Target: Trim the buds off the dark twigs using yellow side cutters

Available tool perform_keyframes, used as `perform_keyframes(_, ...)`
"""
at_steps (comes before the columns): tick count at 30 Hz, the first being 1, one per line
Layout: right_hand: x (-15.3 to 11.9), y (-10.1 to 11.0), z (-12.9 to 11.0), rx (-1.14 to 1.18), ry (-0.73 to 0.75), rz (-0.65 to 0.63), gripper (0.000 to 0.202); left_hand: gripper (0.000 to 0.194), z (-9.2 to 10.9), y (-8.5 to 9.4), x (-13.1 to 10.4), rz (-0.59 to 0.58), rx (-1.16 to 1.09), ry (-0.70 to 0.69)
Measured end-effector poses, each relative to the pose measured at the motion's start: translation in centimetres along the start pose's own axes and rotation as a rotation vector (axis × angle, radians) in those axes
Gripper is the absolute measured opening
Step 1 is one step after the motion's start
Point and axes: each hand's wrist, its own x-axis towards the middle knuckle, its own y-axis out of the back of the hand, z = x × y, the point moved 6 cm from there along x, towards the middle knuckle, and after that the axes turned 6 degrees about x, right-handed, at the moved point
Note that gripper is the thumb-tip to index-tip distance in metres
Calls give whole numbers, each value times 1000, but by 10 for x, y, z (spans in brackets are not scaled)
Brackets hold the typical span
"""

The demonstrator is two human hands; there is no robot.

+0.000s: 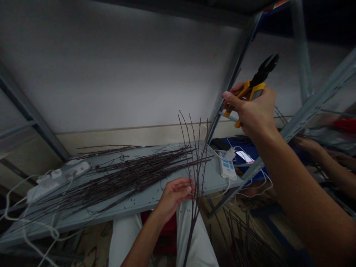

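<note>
A dark, budded branch (194,218) stands upright in front of my lap and splits into several thin twigs near the top. My left hand (175,194) is closed at its middle, with thumb and fingertips pinching one of the stems. Raised at the upper right, my right hand (256,111) grips a pair of pliers (261,74) by its yellow handles. The black jaws point up and away from the branch, and they look closed. Behind my left hand, a heap of similar dark branches (133,174) lies across the grey shelf board (164,187).
White power strips lie at the board's left (58,180) and right (227,165) ends, with loose white cables. Metal shelf posts (236,66) frame the space. More branches (241,237) are low at right. Another person's hand (308,144) is at far right, near a lit phone (244,157).
</note>
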Motion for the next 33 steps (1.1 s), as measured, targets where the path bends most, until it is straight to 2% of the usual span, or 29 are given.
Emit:
perform_keyframes(13,-1,0,-4,-23,32,-17,24,30,0,5,-3,69,-57,-14)
perform_keyframes(25,-7,-3,-17,-2,-41,-20,26,30,29,-4,8,135,204,-206)
perform_keyframes(29,-8,-1,-18,-24,-108,-35,29,33,40,-11,20,141,275,-272)
perform_keyframes(33,-6,0,-14,-35,-139,-57,32,38,55,-20,38,144,231,-356)
